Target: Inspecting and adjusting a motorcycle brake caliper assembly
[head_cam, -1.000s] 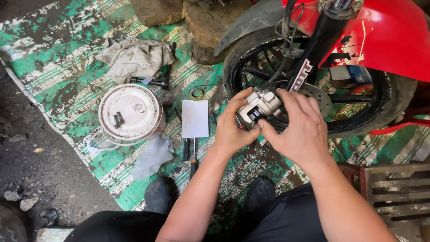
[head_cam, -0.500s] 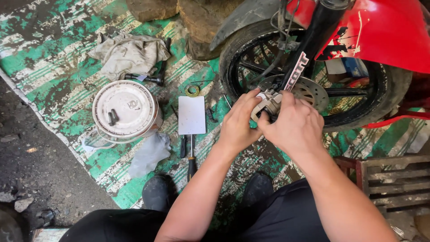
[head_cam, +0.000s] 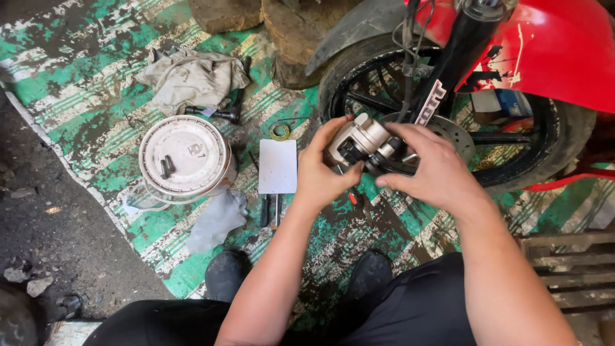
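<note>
Two hands have the silver brake caliper (head_cam: 365,142) between them, held just in front of the perforated brake disc (head_cam: 456,136) of the motorcycle's front wheel (head_cam: 551,154). The left hand (head_cam: 323,174) is curled round the caliper's near end from below, thumb up along its side; the right hand (head_cam: 435,168) covers the far end from above, fingers bent down over it. Both are closed on the part.

The caliper lies roughly level, its long axis running left to right across the view, the bare rounded end towards the left hand and the darker, grimier end tucked under the right hand's fingers next to the disc. It is a chunky cast-metal block, pale grey on top, with black patches on the lower face.

Half a second ago the part was almost hidden inside both palms and pressed close to the fork leg; now it is turned so its pale top shows, and the left hand has slid lower.

On the green striped mat (head_cam: 77,96) to the left sit a white lidded bucket (head_cam: 184,159), a flat white card (head_cam: 277,166), a dirty rag (head_cam: 192,77) and a screwdriver (head_cam: 274,211).
</note>
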